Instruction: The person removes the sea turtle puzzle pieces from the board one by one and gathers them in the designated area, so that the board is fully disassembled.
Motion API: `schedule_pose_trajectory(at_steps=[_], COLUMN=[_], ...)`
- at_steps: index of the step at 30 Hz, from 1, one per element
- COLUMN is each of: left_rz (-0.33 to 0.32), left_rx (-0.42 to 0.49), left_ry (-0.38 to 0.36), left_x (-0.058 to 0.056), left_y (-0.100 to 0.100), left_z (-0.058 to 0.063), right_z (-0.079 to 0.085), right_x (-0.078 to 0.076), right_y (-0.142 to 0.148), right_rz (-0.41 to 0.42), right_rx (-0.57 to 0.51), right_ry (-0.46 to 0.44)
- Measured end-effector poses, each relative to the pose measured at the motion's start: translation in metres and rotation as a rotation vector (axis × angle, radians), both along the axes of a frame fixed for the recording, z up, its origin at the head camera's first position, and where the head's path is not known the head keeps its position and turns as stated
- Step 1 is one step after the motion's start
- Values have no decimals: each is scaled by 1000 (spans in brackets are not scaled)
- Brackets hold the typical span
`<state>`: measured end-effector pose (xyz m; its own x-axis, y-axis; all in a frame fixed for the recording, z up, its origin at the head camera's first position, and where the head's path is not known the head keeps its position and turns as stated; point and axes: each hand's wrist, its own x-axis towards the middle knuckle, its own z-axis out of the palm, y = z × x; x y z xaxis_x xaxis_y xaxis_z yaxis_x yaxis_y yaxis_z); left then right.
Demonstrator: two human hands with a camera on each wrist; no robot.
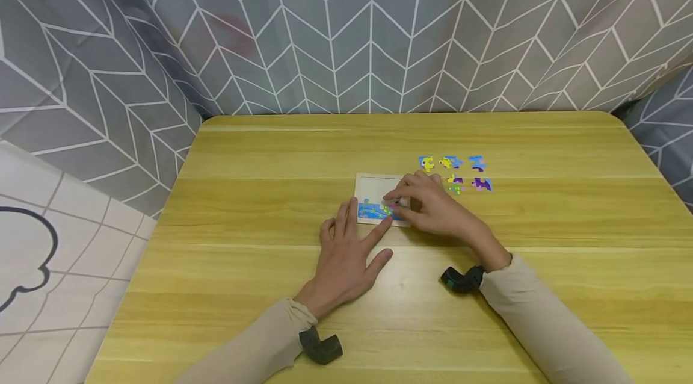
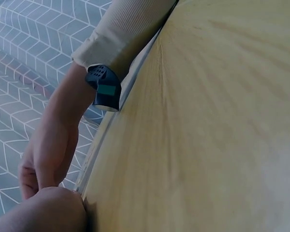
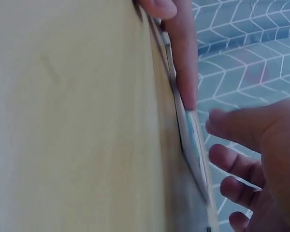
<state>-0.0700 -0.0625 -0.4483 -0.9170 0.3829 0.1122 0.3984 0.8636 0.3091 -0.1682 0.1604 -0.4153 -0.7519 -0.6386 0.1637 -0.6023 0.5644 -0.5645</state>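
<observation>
Loose jigsaw pieces (image 1: 481, 184) lie right of the puzzle tray (image 1: 376, 187), nearer the right hand (image 1: 433, 209), grip indeterminable, than the straight-fingered left hand (image 1: 346, 257).

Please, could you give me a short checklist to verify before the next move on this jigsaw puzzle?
1. Left hand touches the puzzle tray: ok, at its near left part.
2. Blue pieces lie inside the tray: ok, along the near side, partly covered.
3. Space remains in the tray: ok, its far left part is bare.
4. Right hand grips a piece firmly: cannot tell.
5. All pieces in the tray: not ok, loose pieces lie to its right.
</observation>
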Motion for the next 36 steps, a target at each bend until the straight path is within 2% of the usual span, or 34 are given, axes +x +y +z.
schedule_pose_trajectory(at_steps=[4,7,15,22,36], left_rz=[-1,1,3,7,0], left_rx=[-2,2,-17,-17,-23], left_ry=[4,-5,-47,-60,-49], left_x=[0,0,0,0,0], left_y=[0,1,1,0,0], left_z=[0,0,0,2,1], right_z=[0,-2,-6,-5,-4], right_x=[-3,-6,-11,-15,-14], right_y=[-12,-20,-31,-34,-36], right_rz=[8,27,35,50,28], right_rx=[-66,-78,-10,51,50], right_ry=[8,15,-46,-40,-39])
